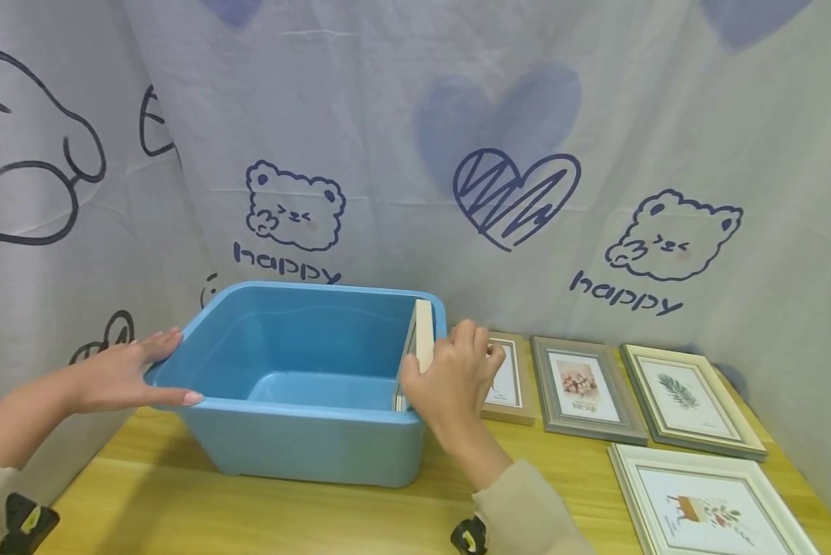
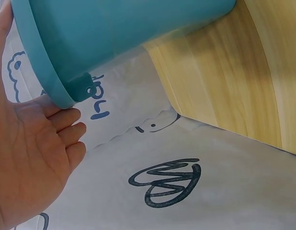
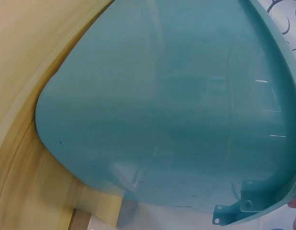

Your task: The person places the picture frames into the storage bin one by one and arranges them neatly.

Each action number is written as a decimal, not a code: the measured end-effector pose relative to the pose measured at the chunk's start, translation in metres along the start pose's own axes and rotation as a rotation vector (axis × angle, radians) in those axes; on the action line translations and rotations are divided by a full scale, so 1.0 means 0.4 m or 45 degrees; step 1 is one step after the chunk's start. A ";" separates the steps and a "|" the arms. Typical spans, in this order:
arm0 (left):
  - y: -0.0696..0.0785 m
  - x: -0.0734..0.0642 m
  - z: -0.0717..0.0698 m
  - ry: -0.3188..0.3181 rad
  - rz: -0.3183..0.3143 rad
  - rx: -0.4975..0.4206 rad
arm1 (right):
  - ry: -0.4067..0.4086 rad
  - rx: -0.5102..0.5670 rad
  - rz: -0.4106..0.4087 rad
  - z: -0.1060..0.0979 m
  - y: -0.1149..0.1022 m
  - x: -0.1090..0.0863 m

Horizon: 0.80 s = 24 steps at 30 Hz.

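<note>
A blue plastic tub [image 1: 304, 443] sits on the wooden table, and a picture frame [image 1: 425, 327] with a pale edge stands upright inside against its right wall. My left hand [image 1: 131, 374] grips the tub's left rim, thumb along the front edge; in the left wrist view, the fingers [image 2: 71, 127] curl beneath the rim. At the right rim, my right hand [image 1: 453, 381] holds on with its fingers bent outside the tub and its thumb by the standing frame. Whether that thumb presses the frame is hard to tell. Mostly tub wall [image 3: 162, 105] fills the right wrist view.
Several picture frames lie flat to the right: a brown one [image 1: 526, 397], a grey one [image 1: 547, 354], a cream one with a leaf print [image 1: 748, 443] and a white one [image 1: 627, 486] nearer the front. A printed curtain [image 1: 388, 100] hangs behind the table [image 1: 304, 516].
</note>
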<state>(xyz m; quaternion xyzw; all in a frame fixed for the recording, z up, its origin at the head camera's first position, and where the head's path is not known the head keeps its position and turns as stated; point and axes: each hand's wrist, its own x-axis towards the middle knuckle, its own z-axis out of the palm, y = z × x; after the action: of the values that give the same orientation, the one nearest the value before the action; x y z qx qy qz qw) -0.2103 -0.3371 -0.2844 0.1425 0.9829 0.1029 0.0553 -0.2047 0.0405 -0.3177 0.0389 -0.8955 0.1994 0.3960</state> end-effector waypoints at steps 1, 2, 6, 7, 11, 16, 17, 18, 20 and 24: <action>0.000 -0.001 0.001 0.002 0.001 0.003 | -0.017 -0.007 0.014 -0.001 0.000 -0.003; 0.000 -0.001 0.001 0.004 0.003 0.007 | -0.031 -0.013 0.026 -0.003 0.000 -0.005; 0.000 -0.003 0.004 0.012 0.008 0.018 | -0.073 -0.022 0.056 -0.005 0.001 -0.011; 0.000 -0.003 0.004 0.015 0.009 0.019 | -0.079 -0.020 0.058 -0.005 0.001 -0.012; 0.001 -0.004 0.005 0.016 0.014 0.008 | -0.092 -0.028 0.049 -0.003 0.003 -0.014; 0.001 -0.003 0.003 0.015 0.011 -0.004 | -0.113 -0.055 0.040 -0.004 0.003 -0.012; 0.001 -0.004 0.003 0.013 0.008 -0.011 | -0.128 -0.065 0.043 -0.005 0.003 -0.012; 0.001 -0.004 0.003 0.012 0.006 -0.017 | -0.148 -0.076 0.048 -0.007 0.002 -0.011; 0.000 -0.004 0.004 0.010 0.006 -0.022 | -0.193 -0.087 0.059 -0.010 0.001 -0.011; 0.000 -0.005 0.005 0.009 0.009 -0.027 | -0.285 -0.082 0.085 -0.018 -0.002 -0.012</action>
<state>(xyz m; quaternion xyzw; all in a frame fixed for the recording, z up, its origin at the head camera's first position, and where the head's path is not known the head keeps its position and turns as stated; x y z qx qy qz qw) -0.2082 -0.3373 -0.2862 0.1449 0.9814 0.1139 0.0532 -0.1962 0.0422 -0.3168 0.0185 -0.9408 0.1781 0.2877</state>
